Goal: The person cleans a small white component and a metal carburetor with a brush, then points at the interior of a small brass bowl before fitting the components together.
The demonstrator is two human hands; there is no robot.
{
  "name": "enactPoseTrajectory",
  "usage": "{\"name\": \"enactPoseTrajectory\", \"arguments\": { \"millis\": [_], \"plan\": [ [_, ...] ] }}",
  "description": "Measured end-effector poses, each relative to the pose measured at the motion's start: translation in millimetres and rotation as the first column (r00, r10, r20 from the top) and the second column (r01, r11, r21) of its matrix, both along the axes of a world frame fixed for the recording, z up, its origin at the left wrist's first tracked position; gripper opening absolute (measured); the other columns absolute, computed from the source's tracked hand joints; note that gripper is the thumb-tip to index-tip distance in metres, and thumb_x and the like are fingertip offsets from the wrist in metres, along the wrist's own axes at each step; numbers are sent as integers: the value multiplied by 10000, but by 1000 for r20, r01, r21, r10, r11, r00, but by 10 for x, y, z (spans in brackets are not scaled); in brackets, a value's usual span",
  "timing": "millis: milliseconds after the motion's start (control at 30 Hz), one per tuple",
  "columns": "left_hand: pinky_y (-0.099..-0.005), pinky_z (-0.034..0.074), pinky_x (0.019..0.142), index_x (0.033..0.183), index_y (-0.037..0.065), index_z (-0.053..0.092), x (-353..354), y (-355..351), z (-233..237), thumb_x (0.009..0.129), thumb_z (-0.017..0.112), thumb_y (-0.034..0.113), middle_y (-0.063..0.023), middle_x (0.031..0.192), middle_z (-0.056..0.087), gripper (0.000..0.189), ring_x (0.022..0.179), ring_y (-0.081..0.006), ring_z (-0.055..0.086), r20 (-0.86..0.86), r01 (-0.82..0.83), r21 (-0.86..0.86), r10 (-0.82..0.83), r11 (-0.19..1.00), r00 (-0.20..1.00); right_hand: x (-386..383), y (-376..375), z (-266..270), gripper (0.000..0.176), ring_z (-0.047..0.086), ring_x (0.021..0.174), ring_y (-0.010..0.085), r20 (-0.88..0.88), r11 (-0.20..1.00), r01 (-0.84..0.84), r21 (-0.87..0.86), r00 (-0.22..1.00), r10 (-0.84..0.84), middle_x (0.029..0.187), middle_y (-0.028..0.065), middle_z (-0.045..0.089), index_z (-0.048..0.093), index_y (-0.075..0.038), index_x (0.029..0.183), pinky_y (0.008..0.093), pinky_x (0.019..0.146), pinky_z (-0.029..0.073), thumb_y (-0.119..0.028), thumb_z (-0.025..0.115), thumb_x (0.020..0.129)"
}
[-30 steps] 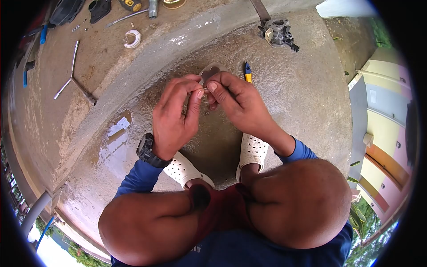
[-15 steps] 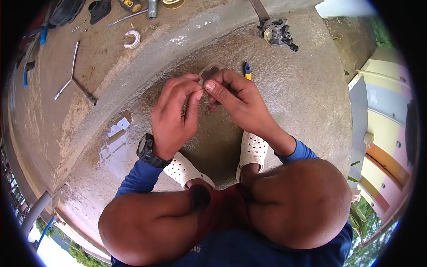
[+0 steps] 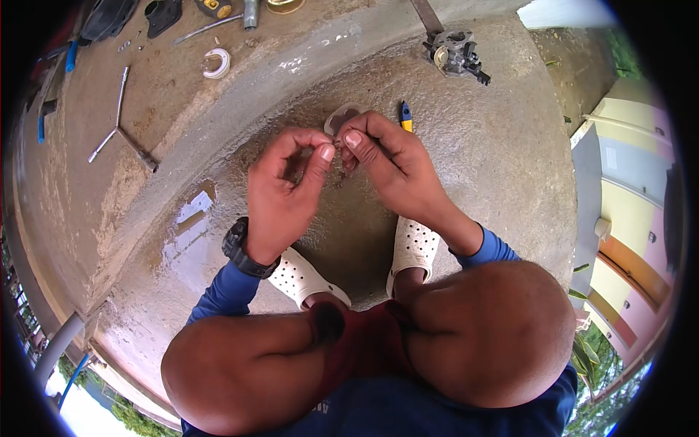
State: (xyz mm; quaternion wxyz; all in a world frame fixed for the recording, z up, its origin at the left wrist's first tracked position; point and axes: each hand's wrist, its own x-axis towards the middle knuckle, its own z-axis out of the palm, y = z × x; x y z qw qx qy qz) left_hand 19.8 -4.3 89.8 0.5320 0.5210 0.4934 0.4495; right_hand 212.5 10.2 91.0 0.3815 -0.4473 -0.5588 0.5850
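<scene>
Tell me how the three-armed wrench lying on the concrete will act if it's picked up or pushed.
The three-armed wrench has a metallic sheen, so it should feel stiff and probably fairly heavy for its slim arms. With those arms spread across the concrete, it would likely slide or pivot when pushed rather than roll.

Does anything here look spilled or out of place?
Mostly the wetness: a puddle, bright with reflections, stands out on the concrete to the left of the person's left hand. I can't tell whether anything spilled. Nothing looks plainly broken.
</scene>
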Motion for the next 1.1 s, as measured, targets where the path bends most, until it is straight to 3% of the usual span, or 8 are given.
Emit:
{"name": "enactPoseTrajectory", "arguments": {
  "millis": [200, 267, 367, 467, 700, 767, 867, 1100],
  "plan": [
    [-293, 584, 810, 1120, 2, 673, 15, 21, -8, 1015, 700, 9, -82, 1053, 728, 108, 951, -129, 707, -48, 9, 109, -4, 994, 999, -6, -7, 18, 176, 636, 873, 106, 97, 999, -20, 48, 995, 15, 995, 33, 645, 628, 8, 1120, 282, 796, 537, -168, 610, 1117],
    [-343, 602, 820, 1119, 17, 663, -9, 48, 32, 977, 720, 1, -129, 1075, 718, 154, 979, -240, 741, -270, 81, 292, 1, 953, 963, -57, -14, -40, 175, 664, 736, 159, 28, 997, 78, 6, 997, -78, 836, 105, 687, 676, -12, 1060, 322, 671, 524, -187, 677, 1055],
    [-381, 610, 826, 1110, 26, 654, -26, 83, 70, 939, 744, 6, -144, 1119, 697, 195, 1021, -334, 728, -544, 238, 521, 105, 820, 833, -64, -29, -103, 207, 650, 718, 131, 2, 996, 81, 33, 997, -81, 805, 86, 675, 669, -7, 1034, 308, 663, 517, -212, 665, 1066],
    [-412, 597, 867, 1140, 26, 625, -62, 90, -8, 917, 743, -23, -160, 1149, 689, 257, 1077, -368, 719, -602, 320, 578, 128, 751, 788, -95, -38, -90, 253, 639, 719, 110, -129, 993, 75, -86, 988, -86, 802, 57, 672, 657, -4, 1006, 296, 648, 506, -245, 647, 1085],
    [-437, 603, 845, 1107, 24, 645, -19, 80, 9, 933, 749, 26, -147, 1165, 680, 203, 1059, -347, 719, -565, 322, 599, 102, 733, 819, -74, 16, -49, 278, 643, 745, 92, -211, 961, 6, -275, 975, -66, 814, 23, 651, 625, -13, 971, 267, 675, 515, -251, 604, 1113],
    [-440, 603, 850, 1108, 25, 646, -11, 76, 43, 933, 749, 28, -145, 1152, 678, 203, 1061, -349, 719, -532, 254, 538, 89, 804, 842, -67, -3, -40, 282, 640, 754, 86, -373, 934, -22, -356, 920, -120, 826, 26, 644, 620, -15, 965, 262, 688, 516, -248, 592, 1122],
    [-434, 601, 855, 1117, 26, 645, -20, 76, 37, 936, 747, 27, -154, 1158, 683, 208, 1066, -349, 719, -529, 255, 540, 88, 802, 844, -73, -48, -46, 276, 639, 761, 85, -272, 988, 24, -155, 960, -66, 839, 30, 654, 622, -12, 976, 263, 689, 515, -241, 589, 1126],
    [-408, 595, 867, 1114, 29, 654, -37, 90, -14, 947, 732, 11, -162, 1151, 695, 186, 1065, -368, 713, -555, 319, 601, 96, 733, 826, -77, -4, -82, 252, 639, 767, 84, -207, 972, -12, -236, 978, -38, 862, 36, 665, 628, -9, 1013, 273, 687, 520, -239, 623, 1115]
  ]
}}
